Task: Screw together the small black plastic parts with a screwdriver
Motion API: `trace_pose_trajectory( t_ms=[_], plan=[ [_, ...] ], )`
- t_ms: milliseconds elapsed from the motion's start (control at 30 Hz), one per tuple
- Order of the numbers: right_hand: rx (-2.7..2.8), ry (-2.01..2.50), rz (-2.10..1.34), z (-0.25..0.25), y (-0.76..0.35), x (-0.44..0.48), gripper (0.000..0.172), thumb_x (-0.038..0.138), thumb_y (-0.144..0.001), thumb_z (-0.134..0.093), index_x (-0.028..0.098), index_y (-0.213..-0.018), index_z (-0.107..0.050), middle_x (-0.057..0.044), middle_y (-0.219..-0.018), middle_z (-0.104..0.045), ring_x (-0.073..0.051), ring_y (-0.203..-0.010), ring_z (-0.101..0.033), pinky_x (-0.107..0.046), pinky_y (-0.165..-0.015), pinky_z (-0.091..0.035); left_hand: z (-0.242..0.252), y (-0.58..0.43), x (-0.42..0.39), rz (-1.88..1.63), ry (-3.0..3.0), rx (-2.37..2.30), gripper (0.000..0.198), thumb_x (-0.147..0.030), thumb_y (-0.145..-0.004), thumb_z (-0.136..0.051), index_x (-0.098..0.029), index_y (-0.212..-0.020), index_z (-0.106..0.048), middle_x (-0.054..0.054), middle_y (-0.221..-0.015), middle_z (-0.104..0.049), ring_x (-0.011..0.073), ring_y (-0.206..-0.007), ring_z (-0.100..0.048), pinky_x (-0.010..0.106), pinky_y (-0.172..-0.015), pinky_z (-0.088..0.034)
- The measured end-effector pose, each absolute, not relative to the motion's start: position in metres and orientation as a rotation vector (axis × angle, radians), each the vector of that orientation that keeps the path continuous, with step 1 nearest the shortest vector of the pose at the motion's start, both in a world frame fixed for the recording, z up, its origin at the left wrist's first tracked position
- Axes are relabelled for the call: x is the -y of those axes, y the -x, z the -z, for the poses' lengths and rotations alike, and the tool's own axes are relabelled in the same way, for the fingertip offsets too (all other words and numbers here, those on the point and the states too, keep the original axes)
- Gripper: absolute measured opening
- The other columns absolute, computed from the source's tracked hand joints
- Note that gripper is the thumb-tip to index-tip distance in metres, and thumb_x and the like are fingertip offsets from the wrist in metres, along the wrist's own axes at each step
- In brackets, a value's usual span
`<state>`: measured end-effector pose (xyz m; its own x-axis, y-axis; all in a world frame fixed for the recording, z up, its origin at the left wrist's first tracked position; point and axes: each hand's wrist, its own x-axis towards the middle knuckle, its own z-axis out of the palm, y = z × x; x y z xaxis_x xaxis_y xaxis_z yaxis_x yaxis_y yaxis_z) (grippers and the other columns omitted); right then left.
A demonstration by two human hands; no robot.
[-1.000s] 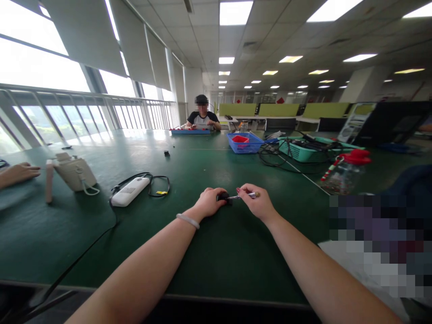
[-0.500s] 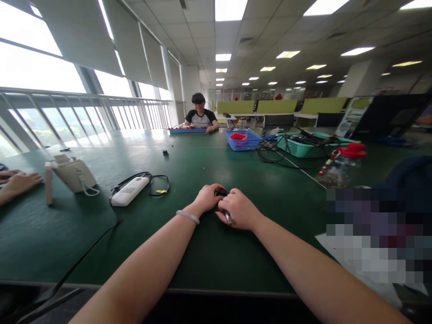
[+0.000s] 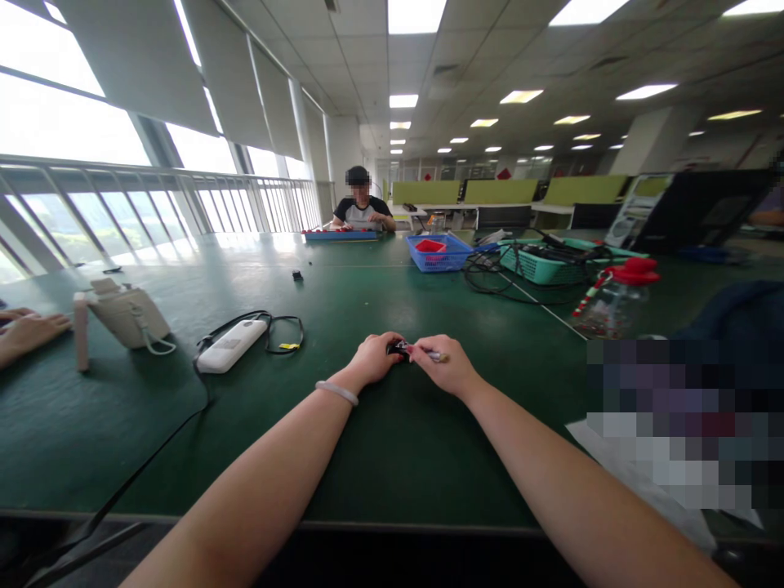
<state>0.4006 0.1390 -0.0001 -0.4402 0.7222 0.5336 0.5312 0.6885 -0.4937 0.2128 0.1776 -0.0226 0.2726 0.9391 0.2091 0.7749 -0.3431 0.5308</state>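
In the middle of the green table (image 3: 416, 465), my left hand (image 3: 372, 358) is closed around a small black object (image 3: 397, 349), with a light bangle on that wrist. Between the fingers of my right hand (image 3: 452, 366) is a slim pen-like tool (image 3: 438, 357), its brownish end pointing right. Its other end points toward the black object; whether they touch I cannot tell. The fingers cover most of the black object, so its kind does not show.
Left lie a white power strip (image 3: 233, 345) with a black cord and a beige bag-like case (image 3: 131, 314), beside another person's hand (image 3: 37, 335). Rightward are a red-lidded bottle (image 3: 618, 302), blue basket (image 3: 438, 255) and green basket (image 3: 539, 265) with cables. A person (image 3: 361, 204) sits opposite.
My right hand has turned the tool from pointing down toward me to lying sideways, its end now to the right. More of the black object shows. My left hand stays in place.
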Motion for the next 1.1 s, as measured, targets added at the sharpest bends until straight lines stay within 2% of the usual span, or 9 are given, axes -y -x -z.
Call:
trace_pose_trajectory(
  t_ms=[100,233,433,533,633,767,867,1000,1100],
  plan=[
    [1.775,0.995,-0.701,0.007,-0.411,-0.152,0.048,0.057,-0.090,-0.049,0.019,-0.067,-0.067,0.003,-0.051,-0.050,-0.012,-0.050,-0.047,-0.027,-0.054,-0.036,0.023,-0.212,-0.179,-0.703,-2.237,-1.564,0.040,-0.026,-0.080,-0.068,-0.026,-0.120,-0.064,0.006,-0.118,-0.069,0.0241,-0.116,-0.058,0.038,-0.105,-0.043],
    [1.523,0.957,-0.879,0.010,-0.414,-0.158,0.050,0.062,-0.086,-0.053,0.019,-0.062,-0.064,0.003,-0.047,-0.045,-0.012,-0.048,-0.044,-0.027,-0.052,-0.036,0.025,-0.211,-0.180,-0.689,-2.242,-1.566,0.042,-0.028,-0.080,-0.068,-0.027,-0.122,-0.063,0.006,-0.119,-0.068,0.0240,-0.116,-0.058,0.037,-0.105,-0.043],
    [1.583,0.975,-0.771,0.008,-0.410,-0.152,0.049,0.060,-0.087,-0.053,0.019,-0.063,-0.064,0.002,-0.052,-0.047,-0.012,-0.051,-0.045,-0.026,-0.052,-0.034,0.027,-0.211,-0.182,-0.683,-2.253,-1.569,0.051,-0.028,-0.080,-0.068,-0.026,-0.130,-0.057,0.008,-0.123,-0.066,0.0252,-0.117,-0.058,0.039,-0.105,-0.042],
    [1.630,1.028,-0.613,0.007,-0.409,-0.148,0.046,0.057,-0.088,-0.052,0.019,-0.066,-0.064,0.002,-0.052,-0.046,-0.011,-0.050,-0.043,-0.027,-0.051,-0.031,0.029,-0.212,-0.183,-0.681,-2.261,-1.571,0.054,-0.029,-0.081,-0.068,-0.023,-0.133,-0.055,0.010,-0.123,-0.066,0.0264,-0.118,-0.057,0.040,-0.106,-0.041],
    [1.682,1.051,-0.450,0.008,-0.409,-0.148,0.039,0.052,-0.088,-0.056,0.019,-0.069,-0.065,0.001,-0.058,-0.052,-0.013,-0.056,-0.047,-0.027,-0.055,-0.034,0.029,-0.212,-0.184,-0.676,-2.273,-1.565,0.053,-0.030,-0.081,-0.068,-0.024,-0.132,-0.056,0.009,-0.122,-0.067,0.0259,-0.119,-0.057,0.039,-0.107,-0.041],
    [1.584,1.063,-0.459,0.012,-0.410,-0.156,0.025,0.044,-0.082,-0.064,0.020,-0.089,-0.068,-0.003,-0.082,-0.066,-0.016,-0.072,-0.059,-0.027,-0.067,-0.044,0.028,-0.212,-0.180,-0.676,-2.307,-1.561,0.052,-0.033,-0.080,-0.068,-0.026,-0.130,-0.057,0.007,-0.122,-0.068,0.0266,-0.120,-0.056,0.040,-0.108,-0.040],
    [1.440,1.049,-0.575,0.014,-0.411,-0.163,0.034,0.044,-0.082,-0.061,0.020,-0.106,-0.066,-0.005,-0.089,-0.068,-0.017,-0.074,-0.060,-0.030,-0.070,-0.047,0.026,-0.213,-0.176,-0.677,-2.384,-1.544,0.052,-0.035,-0.078,-0.070,-0.025,-0.128,-0.060,0.006,-0.126,-0.066,0.0293,-0.123,-0.054,0.041,-0.111,-0.038],
    [1.405,1.074,-0.676,0.011,-0.413,-0.163,0.037,0.049,-0.087,-0.049,0.017,-0.087,-0.067,-0.001,-0.065,-0.057,-0.015,-0.061,-0.053,-0.029,-0.063,-0.044,0.025,-0.213,-0.175,-0.666,-2.419,-1.537,0.048,-0.028,-0.079,-0.069,-0.023,-0.126,-0.061,0.006,-0.124,-0.067,0.0296,-0.121,-0.054,0.041,-0.109,-0.040],
    [1.426,1.098,-0.684,0.012,-0.413,-0.163,0.029,0.041,-0.086,-0.048,0.019,-0.075,-0.063,0.003,-0.057,-0.049,-0.014,-0.056,-0.049,-0.027,-0.058,-0.040,0.025,-0.213,-0.176,-0.662,-2.395,-1.528,0.047,-0.024,-0.079,-0.068,-0.025,-0.126,-0.062,0.006,-0.120,-0.069,0.0282,-0.119,-0.055,0.041,-0.107,-0.042]
  ],
)
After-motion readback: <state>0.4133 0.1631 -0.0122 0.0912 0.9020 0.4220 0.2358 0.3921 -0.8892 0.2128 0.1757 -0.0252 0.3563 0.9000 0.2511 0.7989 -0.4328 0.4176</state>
